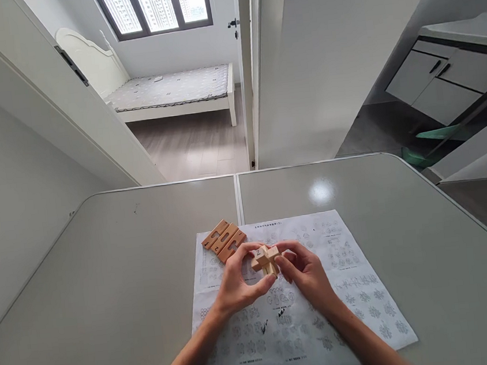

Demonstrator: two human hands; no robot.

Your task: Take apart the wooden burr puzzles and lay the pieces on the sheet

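Between my two hands is a small light-wood interlocking puzzle point(265, 259), its blocks crossing one another and one face bearing a dark mark. My left hand point(240, 280) curls around its left side, thumb below and fingers above. From the right, my right hand point(303, 268) pinches one of its blocks between thumb and fingers. Several darker reddish-brown wooden pieces point(224, 240) with slots and numbers lie side by side just beyond my left hand. Under everything spreads a creased printed sheet point(369, 303) covered in small line diagrams.
The sheet rests on a grey table point(86, 303) with a seam down its middle and a pale raised edge. Past the table, a doorway shows a bed point(173, 89) beneath a window point(155, 6). White cabinets point(449, 71) stand at the far right.
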